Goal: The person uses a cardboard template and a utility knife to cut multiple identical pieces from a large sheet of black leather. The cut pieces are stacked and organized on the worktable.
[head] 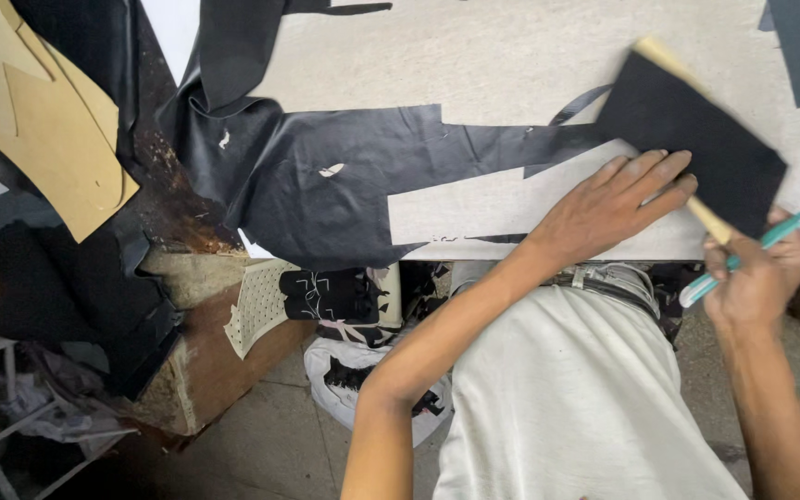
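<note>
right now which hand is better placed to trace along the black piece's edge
Right. The right hand already grips the teal pen at the near edge of the black piece, while the left hand lies flat, pinning it to the table.

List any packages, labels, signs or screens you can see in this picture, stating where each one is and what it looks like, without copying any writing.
White plastic bag: on the floor below the table edge, left of the person's left arm; crumpled, white with black patches.
No labels, signs or screens show anywhere.
For context, the left hand presses a black sheet on the table, and the right hand holds a teal pen.
</note>
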The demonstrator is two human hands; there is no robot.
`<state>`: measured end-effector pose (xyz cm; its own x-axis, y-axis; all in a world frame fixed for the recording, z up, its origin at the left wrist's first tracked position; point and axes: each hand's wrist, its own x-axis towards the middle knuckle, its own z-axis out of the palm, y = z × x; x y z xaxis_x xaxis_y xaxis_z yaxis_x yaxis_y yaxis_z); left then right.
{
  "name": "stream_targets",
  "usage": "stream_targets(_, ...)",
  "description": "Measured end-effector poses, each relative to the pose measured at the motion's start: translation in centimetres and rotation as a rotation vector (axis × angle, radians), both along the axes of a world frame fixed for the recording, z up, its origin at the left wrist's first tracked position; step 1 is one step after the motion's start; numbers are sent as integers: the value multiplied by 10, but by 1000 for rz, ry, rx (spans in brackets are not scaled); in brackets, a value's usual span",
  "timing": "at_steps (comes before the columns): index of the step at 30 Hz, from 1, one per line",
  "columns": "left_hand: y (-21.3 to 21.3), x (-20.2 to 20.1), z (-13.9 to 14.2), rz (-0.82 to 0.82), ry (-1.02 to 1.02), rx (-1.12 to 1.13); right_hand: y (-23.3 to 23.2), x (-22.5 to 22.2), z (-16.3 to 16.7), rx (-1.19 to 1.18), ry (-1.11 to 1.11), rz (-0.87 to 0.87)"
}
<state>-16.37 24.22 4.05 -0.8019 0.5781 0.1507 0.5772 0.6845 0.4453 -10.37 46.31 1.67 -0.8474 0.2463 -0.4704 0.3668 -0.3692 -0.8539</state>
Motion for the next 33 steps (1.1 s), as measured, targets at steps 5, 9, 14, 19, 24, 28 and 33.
stream_targets(5,-100,0,-22,61,-124,-73,7,9,-12,-336,51,-239)
stream_targets(9,-236,15,-17,173,-234,-301,-35,18,0,-238,5,-124)
stream_targets(14,-377,14,4,545,-269,-185,-145,3,26,58,-86,109)
stream_targets(19,-438,13,8,479,-219,-27,-253,-38,31,465,175,495)
stream_targets(24,-449,1,5,294,-283,160,-319,-67,26,606,193,535)
stream_targets(28,-450,-13,3,234,-270,197,-332,-73,36,793,165,552)
stream_targets(33,-451,-11,-3,201,-241,203,-334,-71,38,980,109,509)
